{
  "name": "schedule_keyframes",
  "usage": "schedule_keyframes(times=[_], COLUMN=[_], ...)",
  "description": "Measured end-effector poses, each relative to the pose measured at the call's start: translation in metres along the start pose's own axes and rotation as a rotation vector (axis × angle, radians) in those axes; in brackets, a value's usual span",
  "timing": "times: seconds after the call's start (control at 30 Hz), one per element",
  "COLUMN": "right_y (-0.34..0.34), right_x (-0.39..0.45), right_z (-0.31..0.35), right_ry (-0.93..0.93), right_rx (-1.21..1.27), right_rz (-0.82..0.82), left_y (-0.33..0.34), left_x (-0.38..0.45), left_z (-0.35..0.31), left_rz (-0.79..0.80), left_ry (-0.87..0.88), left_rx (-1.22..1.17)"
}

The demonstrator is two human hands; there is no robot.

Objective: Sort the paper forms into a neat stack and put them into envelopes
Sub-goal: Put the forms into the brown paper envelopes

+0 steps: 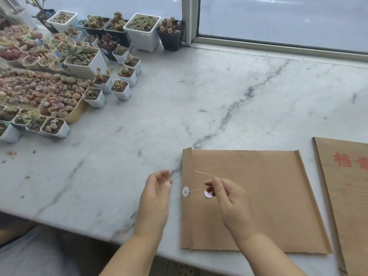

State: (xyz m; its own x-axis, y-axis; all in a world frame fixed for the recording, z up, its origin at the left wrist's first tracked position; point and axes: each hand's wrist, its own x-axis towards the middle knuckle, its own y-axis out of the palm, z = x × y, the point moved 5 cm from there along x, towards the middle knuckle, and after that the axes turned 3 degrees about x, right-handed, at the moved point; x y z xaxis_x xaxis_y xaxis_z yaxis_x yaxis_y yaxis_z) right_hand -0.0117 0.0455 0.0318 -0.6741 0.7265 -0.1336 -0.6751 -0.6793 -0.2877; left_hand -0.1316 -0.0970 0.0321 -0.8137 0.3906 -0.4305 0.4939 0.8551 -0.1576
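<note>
A brown kraft envelope (258,196) lies flat on the marble counter, its flap folded over at the left. Two white round washers sit near that flap, one on the flap (185,191) and one on the body (208,194). A thin string (196,189) runs between them and loops upward. My right hand (229,202) pinches the string just above the body washer. My left hand (157,198) hovers left of the envelope, fingers loosely curled, holding nothing. No loose paper forms are in view.
A second brown envelope (346,196) with red printed characters lies at the right edge. Several small pots of succulents (59,76) crowd the counter's left and back. A window frame (278,44) runs along the far side. The counter's front edge (79,230) is near my body.
</note>
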Motion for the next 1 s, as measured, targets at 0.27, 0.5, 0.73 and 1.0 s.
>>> schedule_keyframes(times=[0.27,0.5,0.73,1.0], right_y=[-0.046,-0.067,-0.066,-0.064], right_x=[0.009,0.020,0.048,0.030], right_z=[-0.054,-0.057,-0.023,-0.024], right_ry=[-0.005,0.209,-0.008,-0.286], right_rx=[-0.598,-0.178,-0.223,-0.523], right_rz=[-0.079,0.008,-0.089,-0.056], left_y=[0.041,0.065,0.069,0.069], left_x=[-0.001,-0.004,-0.011,-0.011], left_z=[0.038,0.030,0.009,-0.008], left_rz=[0.203,0.288,0.341,0.311], left_ry=[-0.311,-0.540,-0.376,-0.391], left_rx=[0.154,-0.050,-0.037,-0.078])
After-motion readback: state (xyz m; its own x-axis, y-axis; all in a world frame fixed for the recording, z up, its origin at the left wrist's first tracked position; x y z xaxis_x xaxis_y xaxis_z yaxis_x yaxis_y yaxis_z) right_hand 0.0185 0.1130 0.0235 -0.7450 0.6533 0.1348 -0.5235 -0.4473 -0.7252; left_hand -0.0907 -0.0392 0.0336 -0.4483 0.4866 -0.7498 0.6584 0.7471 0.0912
